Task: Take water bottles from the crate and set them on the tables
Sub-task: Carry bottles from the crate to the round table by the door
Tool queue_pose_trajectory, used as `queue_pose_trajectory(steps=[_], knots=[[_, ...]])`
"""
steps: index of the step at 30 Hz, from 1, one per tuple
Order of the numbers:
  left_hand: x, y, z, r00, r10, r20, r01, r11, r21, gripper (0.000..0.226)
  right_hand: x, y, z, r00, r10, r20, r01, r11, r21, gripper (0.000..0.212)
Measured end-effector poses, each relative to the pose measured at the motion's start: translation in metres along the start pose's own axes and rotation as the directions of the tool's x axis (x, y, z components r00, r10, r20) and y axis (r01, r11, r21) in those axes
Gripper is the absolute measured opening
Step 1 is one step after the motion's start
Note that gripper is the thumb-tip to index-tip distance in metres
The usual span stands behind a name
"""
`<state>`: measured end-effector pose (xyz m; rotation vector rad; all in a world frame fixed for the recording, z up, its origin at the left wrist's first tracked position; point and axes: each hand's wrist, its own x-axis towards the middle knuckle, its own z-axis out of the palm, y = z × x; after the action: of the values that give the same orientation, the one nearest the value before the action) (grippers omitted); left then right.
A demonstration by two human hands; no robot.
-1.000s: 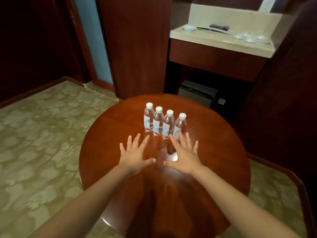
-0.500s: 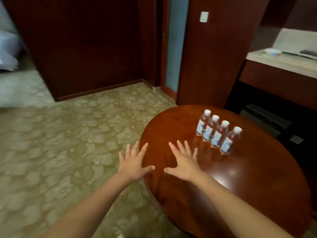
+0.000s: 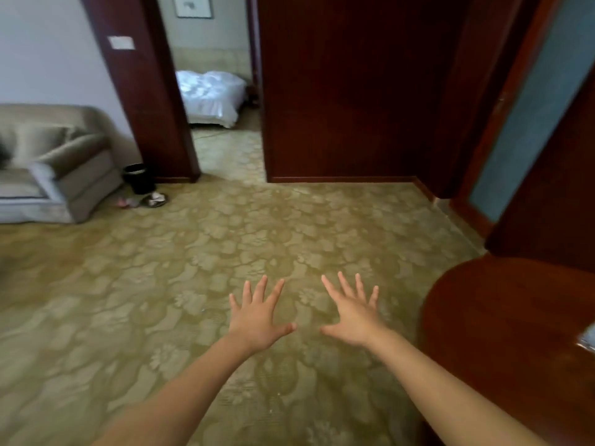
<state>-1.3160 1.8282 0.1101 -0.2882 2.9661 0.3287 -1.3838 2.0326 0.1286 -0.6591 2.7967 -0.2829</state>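
My left hand (image 3: 257,320) and my right hand (image 3: 354,313) are stretched out in front of me over the patterned carpet, palms down, fingers spread, holding nothing. The round dark wooden table (image 3: 515,333) shows only at the right edge of the view, to the right of my right hand. A sliver of something pale (image 3: 589,341) sits at the table's far right, cut off by the frame edge. No whole water bottle and no crate can be seen.
A beige sofa (image 3: 54,165) stands at the left with a black bin (image 3: 138,178) beside it. An open doorway (image 3: 225,149) ahead leads to a room with a white bed (image 3: 209,98). Dark wood panelling (image 3: 354,91) fills the wall ahead.
The view has swung left, away from the table. The row of bottles has slid out of the frame on the right. Both hands stay spread and now hover over carpet instead of the tabletop.
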Motion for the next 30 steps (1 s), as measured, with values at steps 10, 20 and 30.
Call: queue_pose_trajectory(steps=[10, 20, 30], knots=[[-0.052, -0.238, -0.042, 0.913, -0.405, -0.049, 0.399, 0.912, -0.097, 0.098, 0.110, -0.239, 0.045, 0.918, -0.368, 0.147, 0.377, 0.925, -0.042, 0.113], [-0.126, -0.401, -0.049, 0.664, -0.747, -0.022, 0.719, 0.646, -0.257, 0.098, 0.173, -0.450, 0.099, 0.691, -0.646, 0.326, 0.703, 0.705, -0.091, 0.113], [-0.132, -0.560, -0.079, 0.353, -0.936, -0.010, 0.883, 0.337, -0.327, 0.097, 0.268, -0.667, 0.142, 0.390, -0.826, 0.406, 0.907, 0.421, -0.015, 0.114]])
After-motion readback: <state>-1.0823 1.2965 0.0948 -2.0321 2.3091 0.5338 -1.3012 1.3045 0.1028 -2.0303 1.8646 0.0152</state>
